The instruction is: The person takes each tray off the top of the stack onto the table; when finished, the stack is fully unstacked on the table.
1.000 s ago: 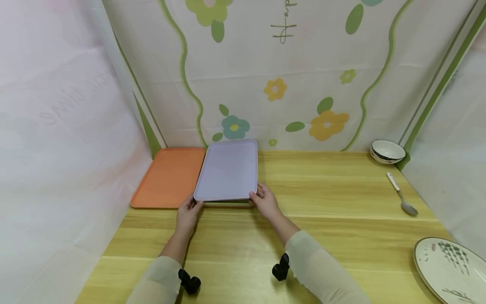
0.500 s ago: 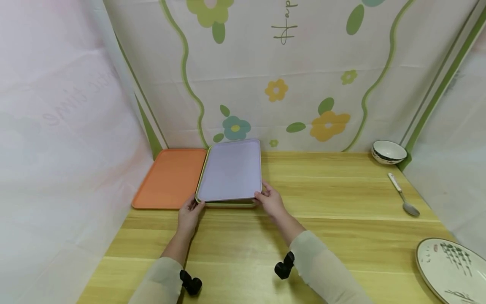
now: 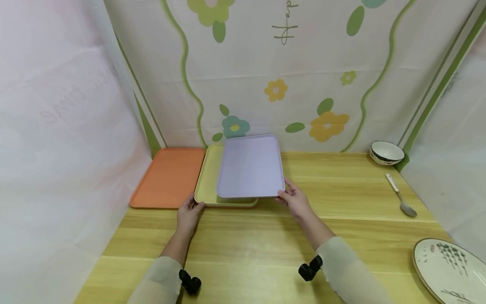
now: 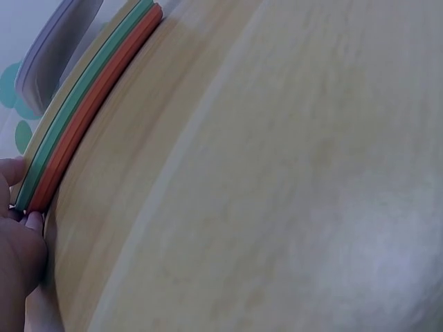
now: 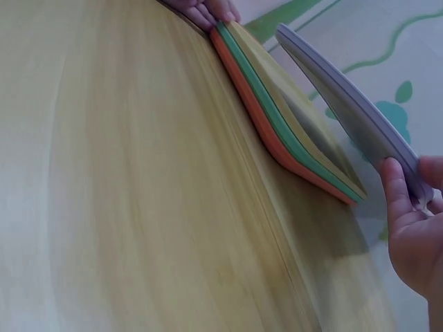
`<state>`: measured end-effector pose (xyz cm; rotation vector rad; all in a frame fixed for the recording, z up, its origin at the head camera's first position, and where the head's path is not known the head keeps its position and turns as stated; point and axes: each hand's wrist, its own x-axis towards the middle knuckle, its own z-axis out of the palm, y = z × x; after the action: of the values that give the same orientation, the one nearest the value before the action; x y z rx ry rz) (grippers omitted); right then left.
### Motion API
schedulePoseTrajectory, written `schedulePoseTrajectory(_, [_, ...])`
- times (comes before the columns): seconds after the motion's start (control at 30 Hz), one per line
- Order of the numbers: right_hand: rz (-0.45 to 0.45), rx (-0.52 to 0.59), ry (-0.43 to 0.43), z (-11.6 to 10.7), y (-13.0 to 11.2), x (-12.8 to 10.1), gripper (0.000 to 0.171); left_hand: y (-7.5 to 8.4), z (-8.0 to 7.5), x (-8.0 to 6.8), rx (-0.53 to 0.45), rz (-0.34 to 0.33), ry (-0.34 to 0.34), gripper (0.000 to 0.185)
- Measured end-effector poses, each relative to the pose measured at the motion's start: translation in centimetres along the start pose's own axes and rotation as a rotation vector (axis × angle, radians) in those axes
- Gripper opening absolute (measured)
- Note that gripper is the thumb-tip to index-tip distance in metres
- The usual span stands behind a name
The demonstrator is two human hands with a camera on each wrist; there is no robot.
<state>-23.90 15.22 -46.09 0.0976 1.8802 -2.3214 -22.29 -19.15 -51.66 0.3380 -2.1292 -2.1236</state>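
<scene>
**Pale sleeves, black wrist mounts**

The person wears a long-sleeved top in a pale cream, faintly greenish fabric; both sleeves end short of the wrists, leaving the forearms bare. The left hand (image 3: 188, 214) and the right hand (image 3: 295, 202) are bare, with no rings or gloves showing. Just behind each hand's forearm, at the sleeve cuff, sits a small black knobbly device strapped to the underside of the arm.

My head view bright and evenly lit, soft shadow under the lilac tray (image 3: 250, 166), edges bowed by the wide lens, both wrist views smeared, tabletop (image 4: 277, 180) blurred, pale glare lower right.
</scene>
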Motion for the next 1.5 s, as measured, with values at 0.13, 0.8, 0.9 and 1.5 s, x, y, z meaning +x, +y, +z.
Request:
schedulePoseTrajectory(0.13, [-0.002, 0.010, -0.029, -2.3, -0.8, -0.7, 0.066, -0.1, 0.0, 0.1, -0.013, -0.014, -0.009, 0.066])
schedulePoseTrajectory(0.8, [-0.095, 0.075, -0.117, -12.8, -0.9, -3.6, 0.072, -0.4, -0.1, 0.3, -0.018, -0.027, -0.010, 0.066])
schedulePoseTrajectory(0.9, [-0.102, 0.076, -0.123, -13.6, -0.7, -3.8, 0.072, -0.4, -0.1, 0.3, -0.017, -0.030, -0.008, 0.067])
schedulePoseTrajectory(1.5, [-0.040, -0.068, -0.066, -15.0, 0.4, -2.5, 0.071, -0.2, -0.1, 0.2, -0.018, -0.036, -0.009, 0.067])
